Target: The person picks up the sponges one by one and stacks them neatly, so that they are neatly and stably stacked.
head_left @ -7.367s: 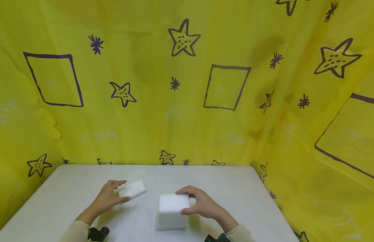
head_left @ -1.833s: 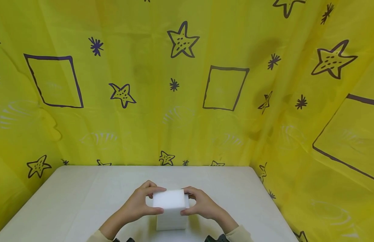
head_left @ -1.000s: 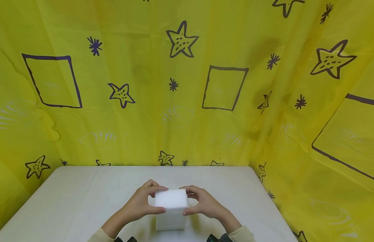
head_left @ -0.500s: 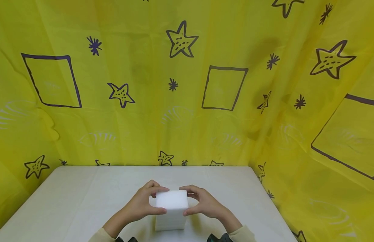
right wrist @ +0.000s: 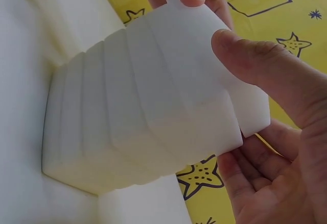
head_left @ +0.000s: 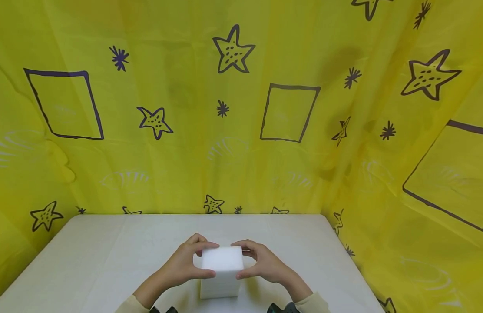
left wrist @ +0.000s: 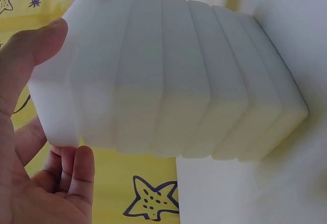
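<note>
A stack (head_left: 219, 287) of several white sponge blocks stands on the table in front of the person. The left hand (head_left: 186, 263) grips the left end of the top white sponge (head_left: 223, 259), thumb at the front and fingers behind. At its right end the right hand (head_left: 262, 263) grips it the same way. In the left wrist view, the left thumb (left wrist: 48, 43) presses the top sponge's front face. The layers beneath are slightly uneven at their edges. From the right wrist, the top sponge (right wrist: 253, 109) juts out a little past the one below, near the right thumb (right wrist: 245, 55).
The white table (head_left: 108, 252) reaches back to a yellow curtain (head_left: 179, 174) printed with stars and squares. More of the curtain (head_left: 421, 174) hangs along the right side. Dark wrist devices (head_left: 282, 308) show at the bottom edge.
Earlier the left hand held a sponge left of the stack; it now lies on top. Since then the top sponge has shifted slightly right and down, into line, with both hands on it.
</note>
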### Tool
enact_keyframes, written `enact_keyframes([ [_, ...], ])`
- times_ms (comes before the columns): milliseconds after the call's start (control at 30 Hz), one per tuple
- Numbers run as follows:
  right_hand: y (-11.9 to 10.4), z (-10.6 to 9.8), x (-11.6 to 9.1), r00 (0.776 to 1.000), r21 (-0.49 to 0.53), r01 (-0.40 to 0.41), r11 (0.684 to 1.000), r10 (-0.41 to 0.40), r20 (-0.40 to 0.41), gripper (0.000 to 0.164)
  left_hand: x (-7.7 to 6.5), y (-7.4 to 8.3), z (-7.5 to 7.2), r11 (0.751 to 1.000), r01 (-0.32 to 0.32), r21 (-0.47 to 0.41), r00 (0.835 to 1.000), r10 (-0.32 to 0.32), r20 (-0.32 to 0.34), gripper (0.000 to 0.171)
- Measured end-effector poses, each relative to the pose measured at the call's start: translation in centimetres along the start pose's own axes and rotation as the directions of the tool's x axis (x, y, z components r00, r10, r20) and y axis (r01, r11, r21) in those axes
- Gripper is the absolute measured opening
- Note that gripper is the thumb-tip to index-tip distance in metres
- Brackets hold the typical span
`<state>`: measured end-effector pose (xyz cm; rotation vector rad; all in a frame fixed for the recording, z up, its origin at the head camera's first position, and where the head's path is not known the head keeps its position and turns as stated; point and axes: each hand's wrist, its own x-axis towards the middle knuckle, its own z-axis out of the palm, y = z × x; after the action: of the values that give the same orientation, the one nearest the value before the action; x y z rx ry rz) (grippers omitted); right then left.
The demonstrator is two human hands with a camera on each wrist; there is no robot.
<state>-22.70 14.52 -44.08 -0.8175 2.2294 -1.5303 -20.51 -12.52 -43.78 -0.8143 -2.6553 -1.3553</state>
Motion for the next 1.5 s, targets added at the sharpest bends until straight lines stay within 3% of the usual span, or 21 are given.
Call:
enact_keyframes([
  [167,0.3,0.4,-0.3,1.0,0.0,0.013,1.0,-0.013,-0.009,0.058,-0.6,-0.2,0.2,0.999,0.006,-0.033,1.0,-0.006,0.005,0.059],
  [300,0.5,0.7,-0.6,1.0,-0.024,0.006,1.0,-0.006,-0.01,0.056,-1.3,-0.6,0.9,0.999,-0.024,-0.047,1.0,0.024,-0.013,0.061],
  [467,0.4,0.5,-0.6,1.0,-0.024,0.015,1.0,-0.016,-0.015,0.055,-1.3,-1.1,1.2,0.997,-0.081,-0.001,0.994,0.08,-0.073,0.06],
  [567,0.3,0.4,-0.4,1.0,-0.022,0.026,0.999,-0.026,-0.014,0.055,-1.1,-1.2,1.1,0.997,-0.079,0.021,0.993,0.081,-0.087,0.06],
  [967,0.4,0.7,-1.1,0.999,0.005,0.04,0.999,-0.04,-0.018,0.055,-1.4,-1.0,1.0,0.993,-0.117,-0.016,0.991,0.115,-0.066,0.062],
  [1500,0.1,0.7,-1.4,0.999,-0.005,0.028,1.0,-0.028,-0.015,0.058,-1.6,-0.9,1.2,0.997,-0.078,0.005,0.995,0.078,-0.056,0.063],
])
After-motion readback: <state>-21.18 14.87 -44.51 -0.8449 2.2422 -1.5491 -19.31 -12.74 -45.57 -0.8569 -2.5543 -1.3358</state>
